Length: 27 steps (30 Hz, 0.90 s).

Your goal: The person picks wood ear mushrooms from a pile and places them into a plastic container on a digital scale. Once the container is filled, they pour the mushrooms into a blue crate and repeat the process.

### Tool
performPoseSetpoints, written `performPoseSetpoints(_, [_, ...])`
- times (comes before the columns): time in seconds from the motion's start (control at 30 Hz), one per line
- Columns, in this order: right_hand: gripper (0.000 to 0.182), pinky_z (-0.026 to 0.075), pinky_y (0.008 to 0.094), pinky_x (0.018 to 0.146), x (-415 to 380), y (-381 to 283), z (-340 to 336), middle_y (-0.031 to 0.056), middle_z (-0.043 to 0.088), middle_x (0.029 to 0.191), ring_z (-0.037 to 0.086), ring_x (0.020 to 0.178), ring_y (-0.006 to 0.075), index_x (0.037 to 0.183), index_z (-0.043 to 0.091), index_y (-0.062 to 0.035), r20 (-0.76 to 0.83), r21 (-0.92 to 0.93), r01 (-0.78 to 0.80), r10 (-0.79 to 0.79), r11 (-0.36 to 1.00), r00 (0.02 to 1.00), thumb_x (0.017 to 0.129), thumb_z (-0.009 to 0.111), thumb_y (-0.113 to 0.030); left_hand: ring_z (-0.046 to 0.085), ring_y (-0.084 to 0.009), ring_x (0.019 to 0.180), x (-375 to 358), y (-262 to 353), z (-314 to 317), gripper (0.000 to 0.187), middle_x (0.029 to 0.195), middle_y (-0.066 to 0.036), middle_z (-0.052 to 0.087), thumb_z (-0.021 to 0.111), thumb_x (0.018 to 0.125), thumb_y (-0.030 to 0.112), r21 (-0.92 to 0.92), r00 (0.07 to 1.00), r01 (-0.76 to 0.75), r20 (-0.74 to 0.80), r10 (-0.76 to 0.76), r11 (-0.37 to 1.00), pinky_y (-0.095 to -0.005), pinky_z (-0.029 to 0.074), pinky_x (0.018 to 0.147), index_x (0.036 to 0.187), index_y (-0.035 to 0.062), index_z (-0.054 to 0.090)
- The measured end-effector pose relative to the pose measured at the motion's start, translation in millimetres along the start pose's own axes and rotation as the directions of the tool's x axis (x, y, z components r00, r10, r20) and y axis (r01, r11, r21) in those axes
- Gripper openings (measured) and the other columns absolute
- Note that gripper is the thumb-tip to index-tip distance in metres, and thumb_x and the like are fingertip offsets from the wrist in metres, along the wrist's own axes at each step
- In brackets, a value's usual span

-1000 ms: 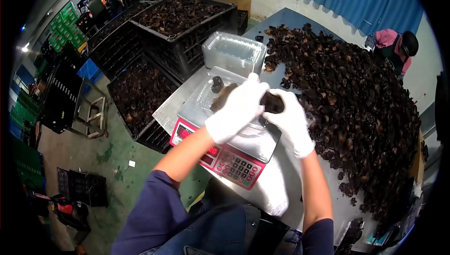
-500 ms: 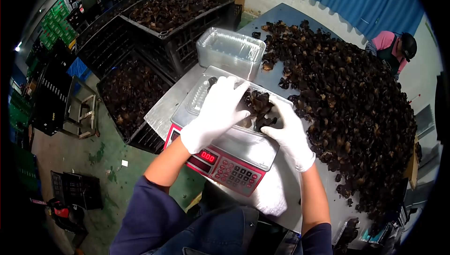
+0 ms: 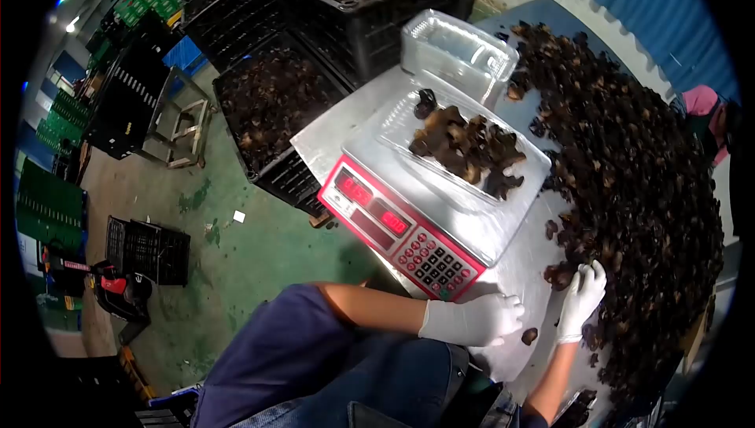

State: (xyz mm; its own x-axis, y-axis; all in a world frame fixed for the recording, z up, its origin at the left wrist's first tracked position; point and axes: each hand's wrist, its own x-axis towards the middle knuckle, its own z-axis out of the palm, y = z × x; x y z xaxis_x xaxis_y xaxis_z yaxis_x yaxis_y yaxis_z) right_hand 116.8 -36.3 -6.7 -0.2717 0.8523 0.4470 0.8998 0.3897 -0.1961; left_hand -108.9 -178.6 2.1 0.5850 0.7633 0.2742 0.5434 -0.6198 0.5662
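Note:
A clear plastic tray [image 3: 393,127] of dark brown wood ear mushrooms [image 3: 464,149] rests on the metal pan of a red digital scale [image 3: 405,235], its red digits lit. Both my hands wear white gloves and are off the tray. My left hand [image 3: 476,319] is low over the table by the scale's front corner, fingers curled; whatever might be inside them is hidden. A small loose mushroom piece [image 3: 529,336] lies beside it. At the near edge of the large mushroom pile [image 3: 629,215], my right hand [image 3: 582,298] has its bent fingers against a wood ear mushroom [image 3: 560,275].
Stacked clear trays [image 3: 460,50] stand behind the scale on the metal table [image 3: 334,125]. Black crates [image 3: 283,105] full of mushrooms are at the left, with a wooden-framed stand [image 3: 185,125] beyond. A person in pink [image 3: 701,105] is at the far right.
Both hands have left the tray, which now sits uncovered on the scale. The right hand moved to the pile's edge, the left toward me beside the scale. My view has shifted.

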Motion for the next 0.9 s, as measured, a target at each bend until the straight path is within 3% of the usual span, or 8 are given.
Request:
performPoseSetpoints(0.17, [0.008, 0.046, 0.0384, 0.094, -67, -9, -53, 0.0134, 0.065, 0.113, 0.06, 0.105, 0.0302, 0.095, 0.069, -0.0028, 0.031, 0.225, -0.209, 0.207, 0.952, 0.978, 0.089, 0.067, -0.006, 0.058, -0.0326, 0.092, -4, 0, -15, 0.035, 0.097, -0.016, 0.06, 0.068, 0.076, 0.026, -0.12, 0.984, 0.063, 0.176, -0.041, 0.991, -0.0445, 0.049, 0.079, 0.102, 0.0033, 0.063])
performPoseSetpoints(0.23, [0.01, 0.048, 0.0374, 0.093, -86, 1, -67, 0.0123, 0.067, 0.108, 0.062, 0.103, 0.0284, 0.097, 0.069, -0.0031, 0.006, 0.234, -0.284, 0.29, 0.93, 0.957, 0.087, 0.067, -0.002, 0.059, -0.0336, 0.093, -9, -9, 5, 0.034, 0.099, -0.018, 0.06, 0.067, 0.075, 0.022, -0.088, 0.995, 0.039, 0.099, -0.03, 0.995, -0.0444, 0.049, 0.081, 0.1, -0.0001, 0.064])
performPoseSetpoints(0.3, [0.013, 0.049, 0.0362, 0.091, -108, 25, -63, 0.0116, 0.068, 0.104, 0.064, 0.1, 0.0273, 0.097, 0.068, -0.0029, -0.002, 0.31, -0.341, 0.36, 0.887, 0.933, 0.086, 0.067, 0.002, 0.061, -0.0284, 0.097, 1, -6, 0, 0.04, 0.098, -0.015, 0.064, 0.07, 0.082, 0.031, 0.057, 0.95, 0.105, 0.288, -0.117, 0.993, -0.0396, 0.049, 0.087, 0.104, -0.0005, 0.06])
performPoseSetpoints(0.43, [0.015, 0.05, 0.0342, 0.087, -119, 20, -78, 0.0115, 0.068, 0.099, 0.065, 0.096, 0.0269, 0.097, 0.068, -0.002, -0.024, 0.295, -0.433, 0.46, 0.852, 0.888, 0.084, 0.066, 0.005, 0.059, -0.028, 0.093, 29, -2, 1, 0.032, 0.095, -0.013, 0.062, 0.069, 0.079, 0.02, 0.087, 0.995, 0.096, -0.046, -0.093, 0.992, -0.0388, 0.049, 0.083, 0.102, -0.0005, 0.06])
performPoseSetpoints(0.57, [0.016, 0.051, 0.0357, 0.083, -113, 18, -62, 0.0122, 0.069, 0.1, 0.066, 0.093, 0.0283, 0.098, 0.069, -0.0035, -0.02, 0.378, -0.447, 0.49, 0.81, 0.871, 0.082, 0.068, 0.001, 0.059, -0.0277, 0.094, 63, -1, 20, 0.027, 0.096, -0.012, 0.061, 0.066, 0.079, 0.015, 0.065, 0.988, 0.095, -0.132, -0.086, 0.993, -0.0372, 0.05, 0.083, 0.102, 0.0014, 0.061])
performPoseSetpoints(0.67, [0.023, 0.051, 0.0371, 0.083, -91, 10, -55, 0.0109, 0.067, 0.101, 0.064, 0.092, 0.0286, 0.104, 0.069, -0.0054, 0.012, 0.257, -0.42, 0.432, 0.87, 0.902, 0.081, 0.072, -0.008, 0.058, -0.03, 0.096, 70, -27, 70, 0.022, 0.1, -0.013, 0.059, 0.061, 0.082, 0.011, 0.23, 0.991, 0.074, 0.092, -0.097, 0.97, -0.0372, 0.051, 0.083, 0.102, 0.0016, 0.061])
performPoseSetpoints(0.73, [0.03, 0.049, 0.0392, 0.085, -75, 3, -55, 0.0122, 0.066, 0.104, 0.062, 0.095, 0.0298, 0.108, 0.069, -0.0055, 0.029, 0.16, -0.381, 0.382, 0.911, 0.924, 0.08, 0.075, -0.014, 0.059, -0.0341, 0.097, 74, -30, 69, 0.021, 0.103, -0.017, 0.058, 0.063, 0.085, 0.014, -0.144, 0.958, 0.282, -0.019, -0.287, 0.949, -0.0387, 0.051, 0.084, 0.102, 0.0015, 0.062])
performPoseSetpoints(0.9, [0.041, 0.046, 0.0421, 0.087, -58, 10, -23, 0.0133, 0.065, 0.104, 0.059, 0.098, 0.0315, 0.111, 0.067, -0.0045, -0.031, 0.039, -0.307, 0.309, 0.951, 0.951, 0.079, 0.079, -0.027, 0.064, -0.0345, 0.084, 111, -45, 33, 0.02, 0.103, -0.02, 0.058, 0.063, 0.087, 0.014, 0.049, 0.906, 0.345, -0.276, -0.32, 0.937, -0.0399, 0.055, 0.076, 0.1, -0.0012, 0.062])
